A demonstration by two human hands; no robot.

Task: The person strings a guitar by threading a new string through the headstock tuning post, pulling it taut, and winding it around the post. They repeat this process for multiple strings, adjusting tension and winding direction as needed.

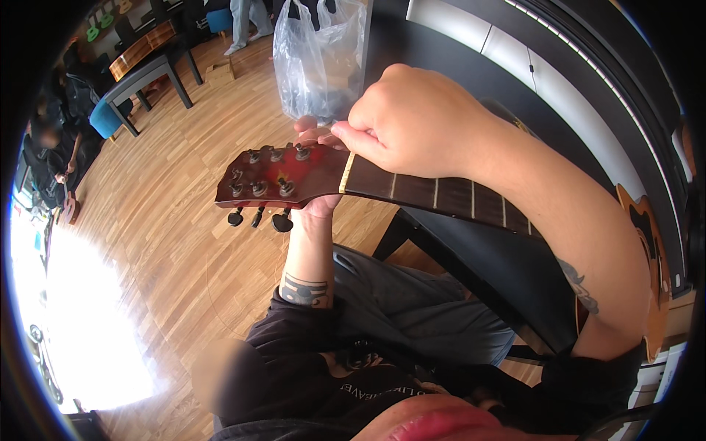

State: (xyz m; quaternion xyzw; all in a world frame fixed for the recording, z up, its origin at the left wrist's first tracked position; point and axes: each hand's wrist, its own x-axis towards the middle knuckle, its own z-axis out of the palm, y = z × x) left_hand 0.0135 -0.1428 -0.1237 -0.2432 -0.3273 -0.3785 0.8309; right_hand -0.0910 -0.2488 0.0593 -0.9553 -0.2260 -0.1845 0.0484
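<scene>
A guitar neck (456, 197) with a dark fretboard lies across in front of me, its red-brown headstock (268, 173) pointing left. Metal posts and black tuning pegs (282, 221) stand out on the headstock, and I make out no strings on the fretboard. My left hand (322, 206) is closed around the neck from below, just by the pale nut (346, 173), with its fingertips showing on the far side. Over the first frets, my right hand (412, 117) is closed in a fist, thumb against the index finger near the nut. Whatever it may hold is hidden.
Beyond my hands stands a clear plastic bag (312, 66). A black keyboard instrument (618, 95) runs along the right, with an orange-brown guitar (647, 242) near my right elbow. A black bench (471, 250) is below the neck. People, blue stools and another bench (158, 73) are farther left.
</scene>
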